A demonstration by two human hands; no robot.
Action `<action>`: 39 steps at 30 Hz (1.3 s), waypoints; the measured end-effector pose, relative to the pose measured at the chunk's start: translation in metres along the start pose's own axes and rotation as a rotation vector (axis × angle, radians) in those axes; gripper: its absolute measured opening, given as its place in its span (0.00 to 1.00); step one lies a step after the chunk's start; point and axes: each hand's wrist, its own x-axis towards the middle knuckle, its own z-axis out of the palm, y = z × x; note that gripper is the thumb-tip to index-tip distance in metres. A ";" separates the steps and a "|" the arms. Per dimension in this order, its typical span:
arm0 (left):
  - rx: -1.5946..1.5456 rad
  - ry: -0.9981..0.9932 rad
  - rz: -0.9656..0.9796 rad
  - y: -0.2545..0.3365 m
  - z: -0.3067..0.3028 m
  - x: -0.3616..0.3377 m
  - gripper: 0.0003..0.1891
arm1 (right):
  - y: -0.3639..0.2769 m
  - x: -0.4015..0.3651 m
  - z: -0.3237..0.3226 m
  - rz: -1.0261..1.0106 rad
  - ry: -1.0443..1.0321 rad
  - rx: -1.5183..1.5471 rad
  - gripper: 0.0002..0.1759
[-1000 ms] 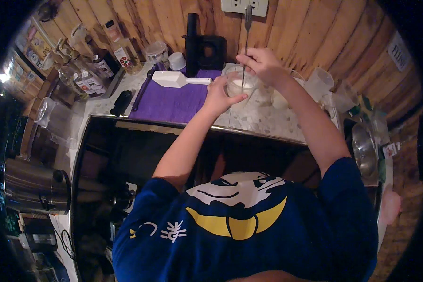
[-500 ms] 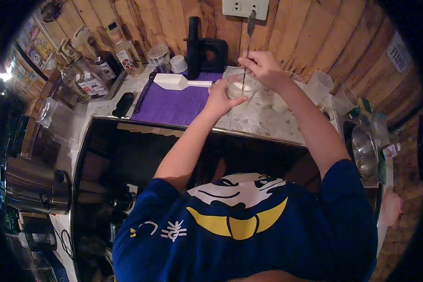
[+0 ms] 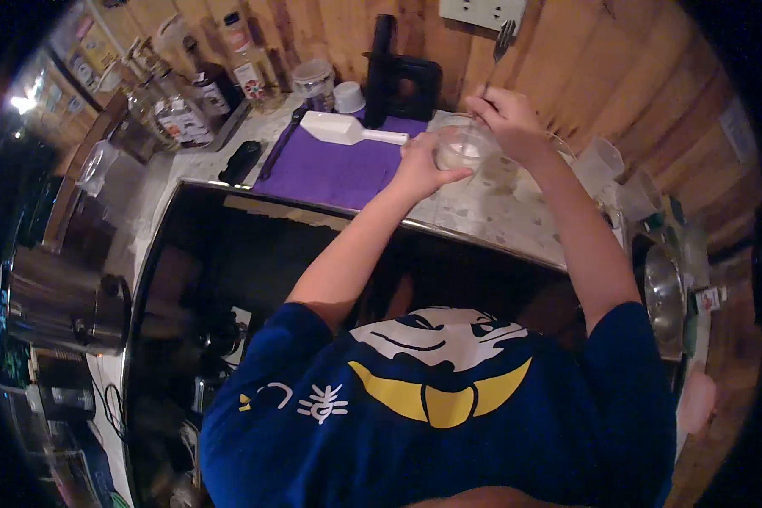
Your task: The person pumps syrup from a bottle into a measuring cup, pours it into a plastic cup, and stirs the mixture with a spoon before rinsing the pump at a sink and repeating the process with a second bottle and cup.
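Note:
A clear glass with pale, whitish contents stands on the counter, close to the purple mat. Wrapped around its left side is my left hand, thumb along the near side. Above the glass, my right hand grips a long thin bar spoon, its forked end pointing up toward the wall. The spoon's lower end is hidden by my fingers and the glass. A white scoop lies on the purple mat, its handle reaching near my left fingers.
Bottles stand at the back left. A black stand-like object is behind the mat, beside a white cup. Clear plastic cups and a metal bowl are on the right. The counter's metal-trimmed edge runs before me.
The view has shifted and tilted, so the counter items appear farther right. The bar spoon now leans more to the right. Both hands keep their holds.

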 end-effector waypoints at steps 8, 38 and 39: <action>0.010 0.006 0.034 -0.001 0.001 0.000 0.38 | 0.016 0.003 0.002 -0.014 0.000 0.033 0.13; -0.065 0.018 0.008 -0.009 0.007 0.002 0.41 | 0.002 0.003 0.003 -0.025 -0.012 0.035 0.17; -0.069 0.024 0.019 -0.011 0.008 0.002 0.41 | -0.001 0.003 -0.001 -0.032 -0.018 -0.116 0.17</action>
